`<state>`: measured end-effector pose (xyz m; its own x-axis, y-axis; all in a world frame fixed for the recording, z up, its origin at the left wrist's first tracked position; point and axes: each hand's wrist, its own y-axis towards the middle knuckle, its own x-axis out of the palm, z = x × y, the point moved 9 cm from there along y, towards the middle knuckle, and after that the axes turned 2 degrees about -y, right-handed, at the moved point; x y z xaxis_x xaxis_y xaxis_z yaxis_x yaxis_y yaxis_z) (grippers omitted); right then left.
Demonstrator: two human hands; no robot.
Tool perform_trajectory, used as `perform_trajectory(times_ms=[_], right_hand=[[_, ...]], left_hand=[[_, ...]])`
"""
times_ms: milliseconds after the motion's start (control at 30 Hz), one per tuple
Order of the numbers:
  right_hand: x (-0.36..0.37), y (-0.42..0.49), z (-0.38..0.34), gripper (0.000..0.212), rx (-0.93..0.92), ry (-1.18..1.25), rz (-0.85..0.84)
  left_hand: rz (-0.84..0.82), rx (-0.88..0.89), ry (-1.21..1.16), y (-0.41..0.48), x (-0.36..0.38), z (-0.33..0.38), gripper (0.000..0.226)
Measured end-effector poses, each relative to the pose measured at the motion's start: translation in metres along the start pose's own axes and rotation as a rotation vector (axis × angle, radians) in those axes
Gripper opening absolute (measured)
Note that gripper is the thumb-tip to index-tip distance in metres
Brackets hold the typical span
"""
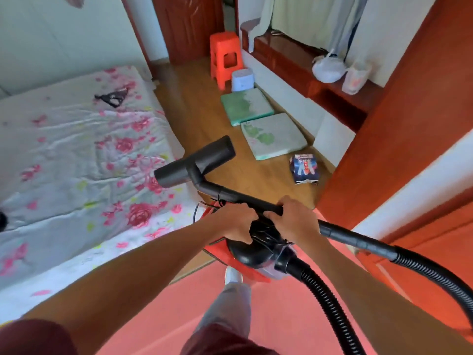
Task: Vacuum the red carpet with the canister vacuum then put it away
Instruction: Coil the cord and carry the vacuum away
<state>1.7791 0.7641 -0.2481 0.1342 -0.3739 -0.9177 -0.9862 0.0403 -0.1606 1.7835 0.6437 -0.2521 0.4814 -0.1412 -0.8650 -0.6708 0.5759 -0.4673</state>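
The red and black canister vacuum (256, 254) hangs in front of me, off the floor. My left hand (236, 221) grips its black top handle. My right hand (294, 219) is closed around the black wand (245, 197), whose floor nozzle (197, 162) points up and away over the bed's edge. The ribbed black hose (332, 303) loops from the canister's front down to the right and back up to the wand. The red carpet (281, 316) lies under my feet at the bottom of the view.
A bed (76, 155) with a floral sheet fills the left. On the wooden floor ahead lie two green cushions (271, 134), a small printed bag (304, 169), an orange stool (225, 57) and a pale bin (242, 79). A red-brown door frame (384, 124) stands right.
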Motion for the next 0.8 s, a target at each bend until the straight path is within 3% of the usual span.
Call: perform_trajectory(times_ms=[333,600,800], right_hand=[[0.03,0.215,-0.049,0.042,-0.103,-0.055,-0.248],[0.006,0.383,-0.126,0.039,-0.256,-0.136,-0.282],[0.006,0.525,-0.173,0.036,-0.371,-0.023,-0.322]], left_hand=[[-0.041,-0.106,-0.16,0.132,-0.044,-0.151,0.026],[0.023,-0.207,-0.251,0.207,-0.126,-0.277,0.025],[0.068,-0.365,-0.254,0.269,-0.188,-0.383,0.029]])
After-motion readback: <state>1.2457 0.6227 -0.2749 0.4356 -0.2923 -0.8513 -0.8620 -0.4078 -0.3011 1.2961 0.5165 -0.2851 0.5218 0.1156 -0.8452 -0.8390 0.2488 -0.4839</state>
